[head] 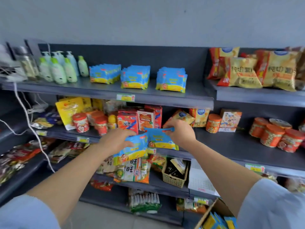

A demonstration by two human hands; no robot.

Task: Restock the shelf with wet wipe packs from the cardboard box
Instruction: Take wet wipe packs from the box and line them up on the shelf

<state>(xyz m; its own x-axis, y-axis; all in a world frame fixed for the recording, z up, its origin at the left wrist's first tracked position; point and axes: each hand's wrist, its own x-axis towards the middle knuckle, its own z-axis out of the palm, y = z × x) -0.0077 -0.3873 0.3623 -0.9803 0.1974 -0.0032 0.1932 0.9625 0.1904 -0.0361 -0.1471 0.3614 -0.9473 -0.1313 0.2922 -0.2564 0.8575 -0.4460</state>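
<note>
Gripped maybe a few wipe packs (134, 150) with the left hand (115, 142). Pinched one more pack (160, 139) by its top with the right hand (180, 132).

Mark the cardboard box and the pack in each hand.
cardboard box (220, 208), head view, brown flap.
left-hand pack (135, 151), head view, front face.
right-hand pack (160, 138), head view, front face.

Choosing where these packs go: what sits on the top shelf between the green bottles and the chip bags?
Three stacks of wipe packs, with bare shelf between them, as the head view shows.
</note>
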